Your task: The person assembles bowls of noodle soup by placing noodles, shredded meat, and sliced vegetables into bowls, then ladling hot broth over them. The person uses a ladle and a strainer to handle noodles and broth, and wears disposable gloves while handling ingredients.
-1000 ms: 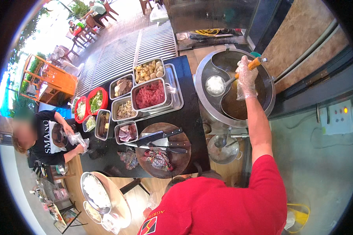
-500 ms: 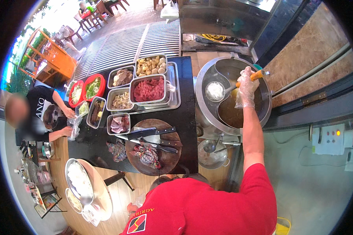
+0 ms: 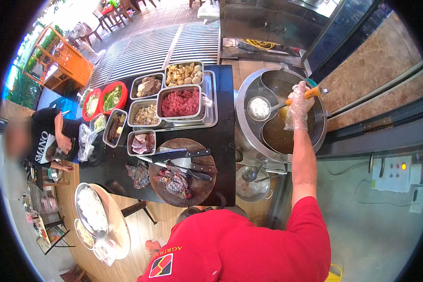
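Note:
My right hand [image 3: 297, 113], in a clear plastic glove, is closed round the wooden handle of a noodle strainer [image 3: 273, 108]. White noodles [image 3: 258, 108] sit in its round basket, which rests in the left compartment of a large steel pot [image 3: 242, 117]. Brown broth [image 3: 279, 134] fills the pot's other part, below my hand. My left hand [image 3: 153, 245] shows only in part beside my red shirt, low in the view, also in clear plastic; its fingers are too hidden to read.
A black table [image 3: 225, 150] left of the pot bears steel trays of raw meat [image 3: 179, 103] and a round chopping board [image 3: 192, 195] with knives. Beyond it stands a co-worker [image 3: 56, 141]. A bowl of white noodles [image 3: 93, 209] is at lower left; a pan [image 3: 251, 191] sits below the pot.
The co-worker's hands have let go of the plastic bag on the table and drawn back from it. My right hand keeps its grip on the strainer, almost unmoved.

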